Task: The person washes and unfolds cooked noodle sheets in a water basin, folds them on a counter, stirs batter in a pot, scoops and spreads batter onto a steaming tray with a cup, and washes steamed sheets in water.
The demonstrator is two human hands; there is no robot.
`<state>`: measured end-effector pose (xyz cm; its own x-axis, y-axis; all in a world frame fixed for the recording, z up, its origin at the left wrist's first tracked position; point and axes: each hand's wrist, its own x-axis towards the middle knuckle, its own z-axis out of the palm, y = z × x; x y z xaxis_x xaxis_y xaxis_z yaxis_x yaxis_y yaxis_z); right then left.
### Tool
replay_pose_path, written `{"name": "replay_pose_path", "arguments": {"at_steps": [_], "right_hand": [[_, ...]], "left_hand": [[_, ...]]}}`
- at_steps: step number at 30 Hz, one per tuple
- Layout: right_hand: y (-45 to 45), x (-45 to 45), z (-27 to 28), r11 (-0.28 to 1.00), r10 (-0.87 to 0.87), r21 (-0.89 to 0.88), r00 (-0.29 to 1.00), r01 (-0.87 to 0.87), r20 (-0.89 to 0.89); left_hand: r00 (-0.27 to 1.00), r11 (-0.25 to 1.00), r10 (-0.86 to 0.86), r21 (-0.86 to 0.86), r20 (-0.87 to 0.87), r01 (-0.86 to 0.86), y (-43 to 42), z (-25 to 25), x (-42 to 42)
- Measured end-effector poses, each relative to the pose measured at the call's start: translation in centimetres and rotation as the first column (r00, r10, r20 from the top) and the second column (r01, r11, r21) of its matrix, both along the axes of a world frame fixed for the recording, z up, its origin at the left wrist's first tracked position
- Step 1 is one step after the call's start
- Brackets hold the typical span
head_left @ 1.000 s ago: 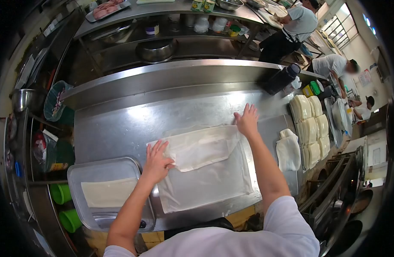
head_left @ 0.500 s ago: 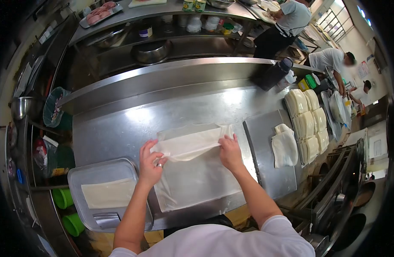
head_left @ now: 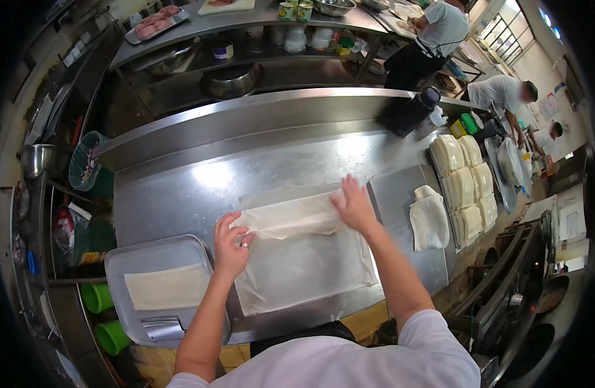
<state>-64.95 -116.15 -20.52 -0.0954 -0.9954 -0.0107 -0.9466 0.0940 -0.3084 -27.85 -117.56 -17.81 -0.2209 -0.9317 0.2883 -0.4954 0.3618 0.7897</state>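
Note:
A pale, flat strip that looks like dough (head_left: pixel 291 216) lies across a thin translucent plastic sheet (head_left: pixel 304 265) on the steel worktable. My left hand (head_left: pixel 231 249), a ring on one finger, pinches the strip's near left corner between thumb and fingertips. At the strip's right end my right hand (head_left: pixel 356 205) is slightly blurred, its fingers stretched forward over the edge of strip and plastic. Left of my left arm, another pale dough strip (head_left: pixel 165 288) rests in a translucent plastic tray (head_left: pixel 204 255), beside a flat metal scraper-like piece (head_left: pixel 162 328).
Right of the plastic lies a grey board (head_left: pixel 401 194) with a folded pale piece (head_left: pixel 429 220). Beyond it stand stacked plastic-wrapped dough packs (head_left: pixel 462 187). A dark bottle (head_left: pixel 414 111) stands by the raised back ledge (head_left: pixel 259 110). Co-workers (head_left: pixel 443 29) work at the far right.
My right hand has moved forward and slightly right along the strip's right end, its fingers now straighter. My left hand keeps its pinch. The strip's near edge lies a little flatter on the right.

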Motion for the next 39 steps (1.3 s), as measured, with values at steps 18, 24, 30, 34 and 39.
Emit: {"name": "replay_pose_path", "arguments": {"at_steps": [18, 24, 30, 34, 39], "right_hand": [[18.6, 2.1, 2.8, 0.943, 0.32, -0.11, 0.946, -0.313, 0.053], [28.9, 5.2, 7.2, 0.956, 0.294, -0.06, 0.934, -0.288, 0.205], [32.5, 4.4, 8.8, 0.953, 0.19, -0.292, 0.918, -0.086, 0.35], [37.6, 3.1, 9.9, 0.946, 0.008, -0.31, 0.948, 0.096, 0.32], [46.3, 3.6, 9.3, 0.858, -0.266, -0.351, 0.909, 0.375, 0.32]], "left_hand": [[0.842, 0.842, -0.463, 0.435, 0.276, 0.32, 9.7, 2.9, 5.5], [0.857, 0.814, -0.503, 0.394, 0.11, 0.428, 17.2, 10.8, 0.0], [0.517, 0.421, -0.476, 0.332, -0.711, 0.844, 23.9, 15.1, -11.3], [0.342, 0.145, -0.484, 0.312, -0.805, 0.939, 27.5, 16.2, -14.8], [0.12, -0.232, -0.412, 0.231, -0.903, 0.945, 31.1, 20.7, -16.9]]}}
